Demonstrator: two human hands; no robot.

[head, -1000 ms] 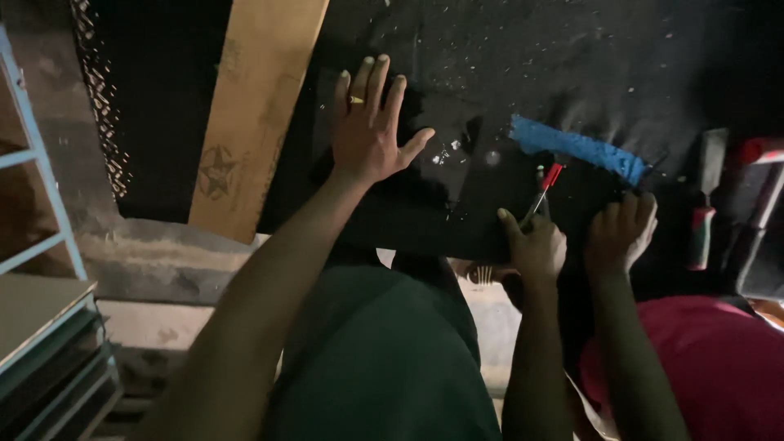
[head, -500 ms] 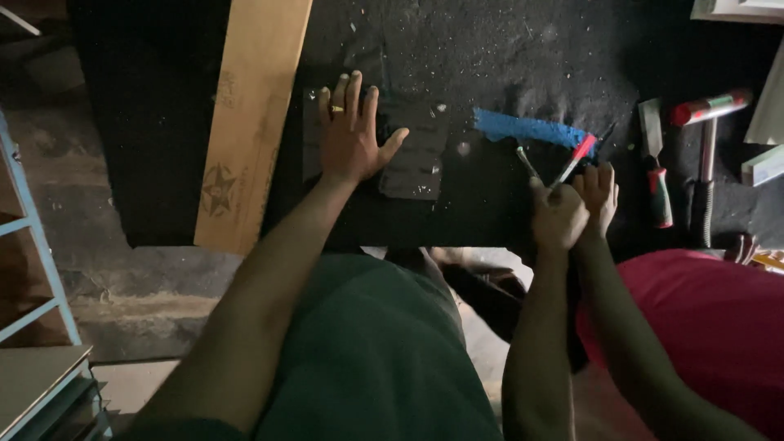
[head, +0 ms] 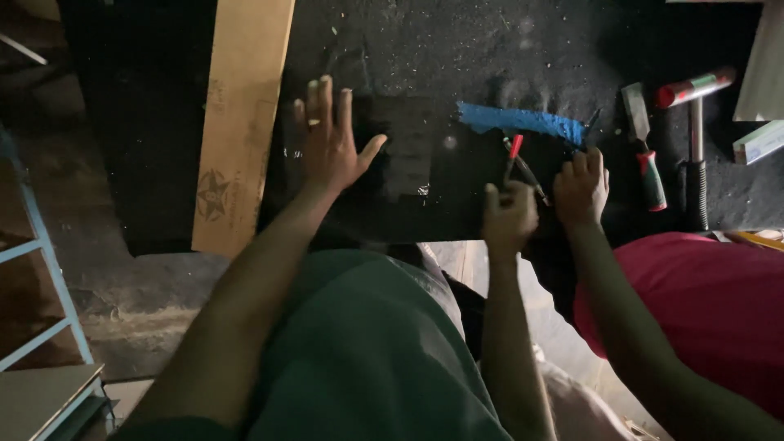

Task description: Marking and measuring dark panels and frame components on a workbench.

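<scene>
My left hand (head: pixel 328 140) lies flat, fingers spread, on a dark flat panel (head: pixel 416 175) that rests on a black speckled surface. A ring sits on one finger. My right hand (head: pixel 508 217) is at the panel's near edge, shut on a thin tool with a red tip (head: pixel 514 151) that points up toward a rough blue strip (head: pixel 523 122) on the panel. Another person's hand (head: pixel 581 186), on an arm beside a red garment, sits just to the right of mine, next to a thin dark tool (head: pixel 529 173).
A long wooden plank (head: pixel 238 122) lies left of the panel. A red-handled chisel (head: pixel 645 155) and a hammer (head: pixel 694 122) lie at the right, with pale boxes (head: pixel 759 139) beyond. A blue metal frame (head: pixel 41 253) stands at the far left.
My right hand has drawn apart from the other person's hand, and the red-tipped tool now stands more upright. My left hand stays flat on the panel.
</scene>
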